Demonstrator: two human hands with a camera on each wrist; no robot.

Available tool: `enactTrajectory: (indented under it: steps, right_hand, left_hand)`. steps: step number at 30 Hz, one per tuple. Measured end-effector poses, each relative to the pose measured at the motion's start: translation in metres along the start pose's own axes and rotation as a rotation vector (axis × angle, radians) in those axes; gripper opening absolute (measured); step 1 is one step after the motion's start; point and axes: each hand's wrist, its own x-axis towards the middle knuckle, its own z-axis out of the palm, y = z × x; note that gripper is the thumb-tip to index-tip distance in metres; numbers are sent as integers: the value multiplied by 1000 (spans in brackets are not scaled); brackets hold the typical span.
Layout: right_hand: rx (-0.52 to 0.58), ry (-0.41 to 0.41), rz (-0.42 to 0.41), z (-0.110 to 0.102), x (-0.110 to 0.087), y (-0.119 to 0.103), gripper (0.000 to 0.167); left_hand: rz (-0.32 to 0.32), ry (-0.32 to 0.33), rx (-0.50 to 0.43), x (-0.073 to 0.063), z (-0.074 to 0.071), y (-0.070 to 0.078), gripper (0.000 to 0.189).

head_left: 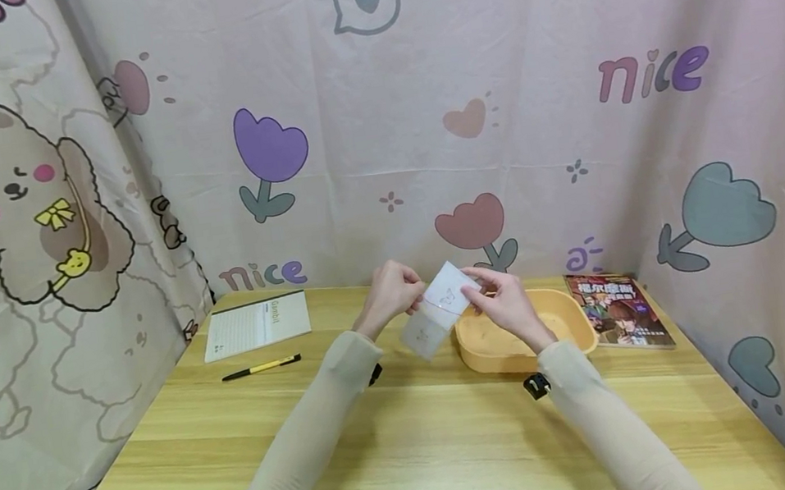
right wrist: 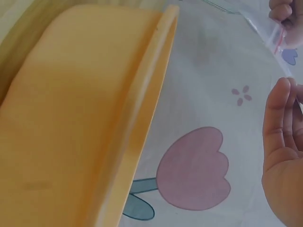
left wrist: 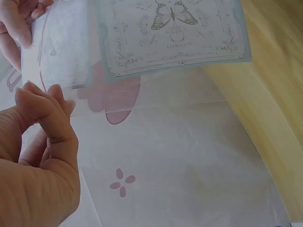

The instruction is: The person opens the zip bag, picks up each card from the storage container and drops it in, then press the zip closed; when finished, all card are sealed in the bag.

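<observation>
Above the table, both hands hold a clear zip-lock bag [head_left: 447,297] with a red seal line, tilted in the air. Through its plastic shows a pale, blue-edged paper [left wrist: 173,42] printed with a butterfly. My left hand [head_left: 392,296] pinches the bag's edge at one end of the red line, fingers bent against the thumb. At the opposite side of the bag, my right hand [head_left: 507,308] grips it between thumb and fingers. In the right wrist view, the right hand's fingers [right wrist: 277,111] reach up along the plastic, with most of the bag out of frame.
A yellow-orange plastic basin [head_left: 486,363] stands under the right forearm. Beyond it on the right lies a colourful magazine [head_left: 625,314]. To the left are a notebook [head_left: 243,331] and a yellow-and-black pen [head_left: 262,367]. A patterned curtain [head_left: 375,115] hangs behind the table.
</observation>
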Motion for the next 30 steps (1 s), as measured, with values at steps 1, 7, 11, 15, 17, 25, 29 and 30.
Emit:
enactTrajectory:
  steps: [1, 7, 11, 15, 17, 25, 29, 30]
  right_hand:
    - [7, -6, -2, 1, 0, 1, 33]
    - [-11, -43, 18, 11, 6, 24, 33]
    - [-48, -26, 7, 15, 7, 39, 28]
    - [-102, -2, -46, 16, 5, 43, 19]
    - [-119, -2, -62, 17, 5, 43, 15]
    - [-109, -57, 21, 23, 5, 42, 8]
    - [-164, -96, -6, 25, 6, 39, 7]
    - [-181, -106, -17, 26, 7, 38, 6]
  left_hand:
    - [1, 2, -1, 0, 0, 0, 15]
    - [1, 9, -8, -1, 2, 0, 16]
    - [4, 13, -8, -1, 2, 0, 16]
    - [16, 22, -15, -2, 2, -1, 18]
    - [21, 21, -21, -2, 2, -2, 18]
    - [33, 11, -22, -2, 3, -3, 17]
    - [41, 9, -16, -2, 3, -2, 17]
    - [40, 7, -16, -2, 3, -2, 17]
